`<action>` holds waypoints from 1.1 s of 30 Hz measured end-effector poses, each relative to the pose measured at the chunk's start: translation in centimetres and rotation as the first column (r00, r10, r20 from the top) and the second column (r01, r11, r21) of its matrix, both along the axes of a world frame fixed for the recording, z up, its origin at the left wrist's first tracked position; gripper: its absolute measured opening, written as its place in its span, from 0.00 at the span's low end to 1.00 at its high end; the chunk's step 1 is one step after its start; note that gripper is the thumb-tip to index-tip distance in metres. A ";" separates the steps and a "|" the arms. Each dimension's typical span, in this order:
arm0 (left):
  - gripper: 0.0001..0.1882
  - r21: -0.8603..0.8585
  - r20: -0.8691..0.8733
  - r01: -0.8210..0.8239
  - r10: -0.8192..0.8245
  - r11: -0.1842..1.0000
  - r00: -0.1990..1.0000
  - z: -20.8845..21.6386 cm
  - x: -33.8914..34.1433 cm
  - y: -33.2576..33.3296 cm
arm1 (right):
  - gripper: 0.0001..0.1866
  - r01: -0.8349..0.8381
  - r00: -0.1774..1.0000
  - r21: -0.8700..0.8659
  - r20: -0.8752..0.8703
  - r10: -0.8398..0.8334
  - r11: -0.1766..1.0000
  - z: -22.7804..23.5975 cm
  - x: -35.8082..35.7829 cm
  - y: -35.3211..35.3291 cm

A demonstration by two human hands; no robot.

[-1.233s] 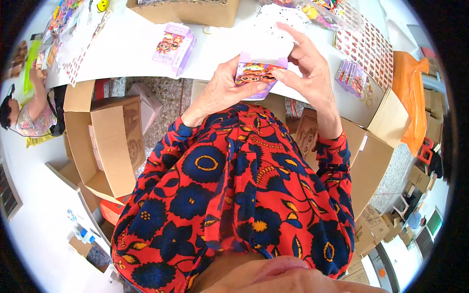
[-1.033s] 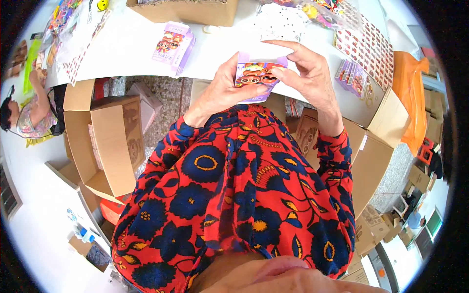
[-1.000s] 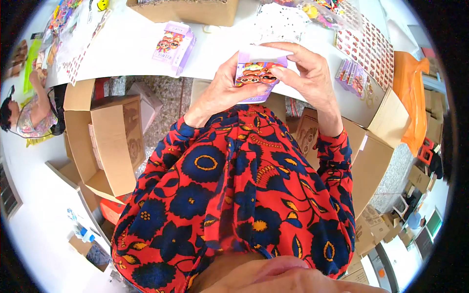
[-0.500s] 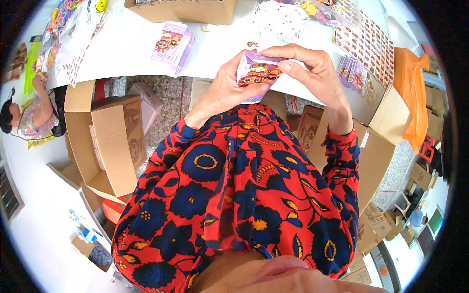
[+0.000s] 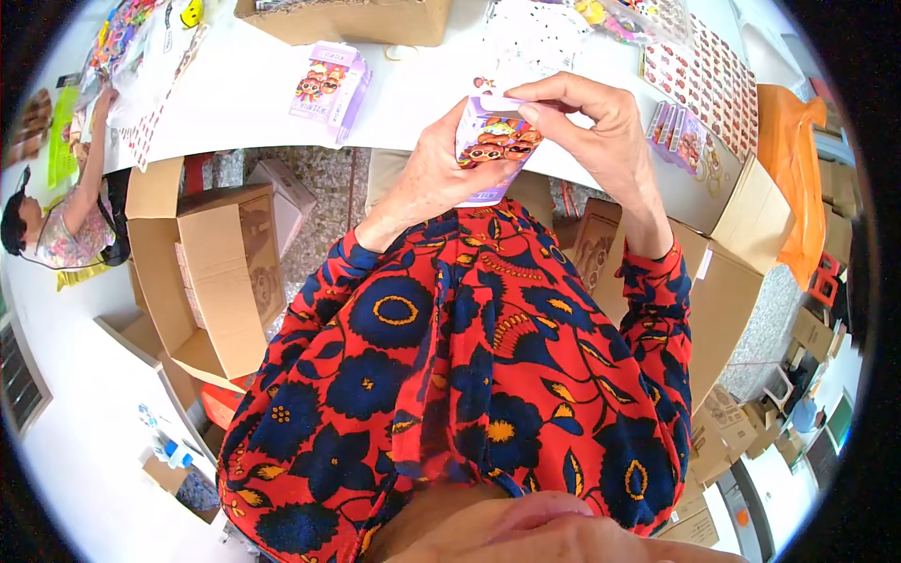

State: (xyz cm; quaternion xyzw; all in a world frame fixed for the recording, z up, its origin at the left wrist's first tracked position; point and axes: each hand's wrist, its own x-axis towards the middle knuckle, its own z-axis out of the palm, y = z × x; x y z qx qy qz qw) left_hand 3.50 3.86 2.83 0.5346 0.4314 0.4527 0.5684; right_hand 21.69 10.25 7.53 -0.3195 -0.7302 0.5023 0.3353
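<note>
Left hand [image 5: 427,169] is wrapped firmly around the purple box [image 5: 497,141], holding it just over the desk's [image 5: 413,108] near edge, and the right hand [image 5: 601,122] has thumb and forefinger at its top; pinching or just pressing, I can't tell from here. Looks to me like the top closure is being worked, so the next move calls for a steady left grip and light fingertip pressure. Against the earliest frame, those right fingers are curled in, not spread, the upright side tabs no longer show, and a small printed piece [image 5: 483,85] peeks out beyond.
</note>
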 end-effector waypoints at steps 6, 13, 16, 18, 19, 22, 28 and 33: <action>0.24 -0.112 0.056 0.020 -0.014 0.993 0.998 0.4 0.0 -0.3 | 0.08 -0.009 0.993 0.088 0.115 -0.001 0.996 0.0 0.2 0.1; 0.21 -0.125 0.122 0.020 -0.005 0.992 0.992 -0.1 -0.4 -0.3 | 0.12 -0.178 0.981 0.138 0.108 0.164 0.974 -0.9 0.5 1.0; 0.20 -0.222 0.286 0.045 0.021 0.974 0.958 -0.5 -0.3 -0.2 | 0.18 -0.190 0.980 0.086 0.071 0.185 0.978 -1.9 0.4 0.0; 0.22 -0.293 0.389 0.015 0.105 0.956 0.915 -0.5 -0.5 0.1 | 0.22 -0.182 0.983 0.039 0.034 0.181 0.982 -2.7 -0.3 -0.8; 0.23 -0.325 0.399 -0.003 0.140 0.946 0.906 -0.3 -0.3 0.1 | 0.25 -0.128 0.991 0.023 -0.022 0.128 0.992 -3.2 -0.6 -1.3; 0.23 -0.345 0.368 -0.037 0.171 0.938 0.914 -0.3 -0.1 0.2 | 0.28 -0.083 0.991 -0.023 -0.109 0.080 0.996 -3.4 -1.0 -1.9; 0.25 -0.214 0.223 0.026 0.023 0.977 0.975 -1.0 -0.2 0.2 | 0.16 0.014 0.998 -0.106 -0.065 -0.021 0.994 -3.5 -0.4 -1.3; 0.28 0.072 0.012 0.000 -0.001 0.997 1.000 -0.3 -2.4 -0.2 | 0.12 0.025 0.967 -0.509 -0.204 -0.149 0.860 -6.0 1.2 -0.8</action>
